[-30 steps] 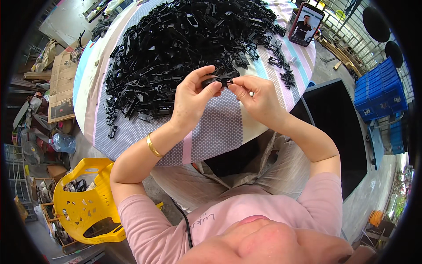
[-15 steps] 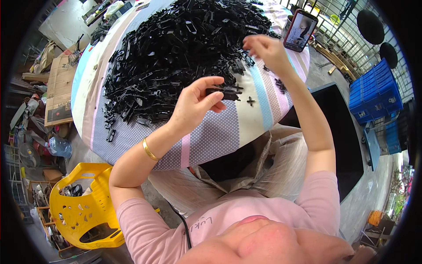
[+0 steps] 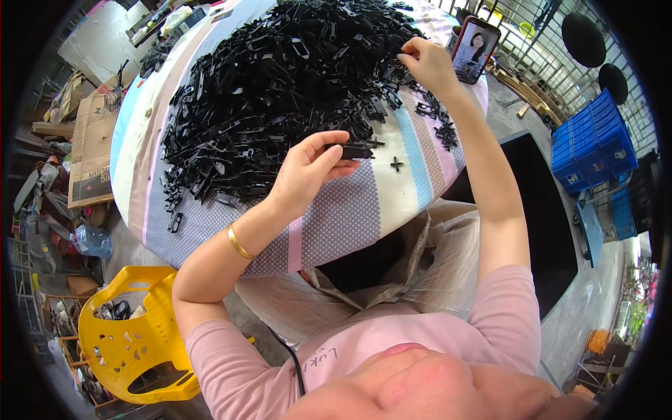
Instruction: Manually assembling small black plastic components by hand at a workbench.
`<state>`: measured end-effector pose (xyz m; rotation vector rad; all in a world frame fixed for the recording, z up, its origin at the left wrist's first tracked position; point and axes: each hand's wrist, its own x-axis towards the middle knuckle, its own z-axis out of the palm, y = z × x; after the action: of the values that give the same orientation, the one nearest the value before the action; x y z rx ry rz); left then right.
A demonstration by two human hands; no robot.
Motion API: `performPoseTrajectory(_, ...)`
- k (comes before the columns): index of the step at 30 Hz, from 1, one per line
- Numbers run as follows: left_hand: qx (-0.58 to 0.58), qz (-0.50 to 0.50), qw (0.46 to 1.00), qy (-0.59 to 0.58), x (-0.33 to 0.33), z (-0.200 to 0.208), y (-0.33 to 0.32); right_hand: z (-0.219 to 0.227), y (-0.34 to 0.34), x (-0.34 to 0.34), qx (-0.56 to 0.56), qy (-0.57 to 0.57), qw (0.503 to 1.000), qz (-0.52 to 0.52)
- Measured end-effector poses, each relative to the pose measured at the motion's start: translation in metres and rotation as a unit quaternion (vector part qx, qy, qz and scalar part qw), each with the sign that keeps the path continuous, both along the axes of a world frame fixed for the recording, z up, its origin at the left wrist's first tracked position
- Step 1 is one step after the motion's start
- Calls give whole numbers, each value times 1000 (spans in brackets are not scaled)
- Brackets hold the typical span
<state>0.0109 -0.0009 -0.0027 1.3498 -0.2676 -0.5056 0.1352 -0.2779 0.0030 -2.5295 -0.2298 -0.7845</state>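
Observation:
A large heap of flat black plastic pieces (image 3: 280, 91) covers much of the cloth-covered table (image 3: 336, 210). Near the heap's front right edge, my left hand (image 3: 318, 164) is closed on a small stack of black plastic pieces (image 3: 358, 151), which sticks out to the right past the fingertips. My right hand (image 3: 427, 64) is at the far right side of the heap, thumb and fingers pinched together. Whatever sits between those fingertips is too small to make out. One cross-shaped black piece (image 3: 397, 164) lies alone on the cloth, right of the held stack.
A phone (image 3: 476, 49) stands upright at the table's right edge, close to my right hand. Loose black pieces (image 3: 445, 133) lie below my right wrist. A yellow plastic chair (image 3: 133, 336) is at my left, and blue crates (image 3: 595, 143) stand off to the right.
My right hand has moved slightly farther away over the heap's right edge, its fingers now pinched. My left hand stays nearly in place, its fingers drawn closer round the stack.

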Motion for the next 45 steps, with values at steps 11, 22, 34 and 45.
performPoseTrajectory(11, -86, 50, 994, 54, 2, 2, -1, 28, 65, -139, -7, 18, 955, 295)
performPoseTrajectory(22, -47, 57, 997, 20, -5, 0, -4, 23, 80, -148, -72, -37, 959, 272)
performPoseTrajectory(34, -24, 49, 997, -46, -3, 2, 1, 5, 81, -133, 36, -49, 942, 331)
performPoseTrajectory(45, 0, 17, 994, -108, -1, 8, 5, -2, 73, -139, 397, 320, 811, 287)
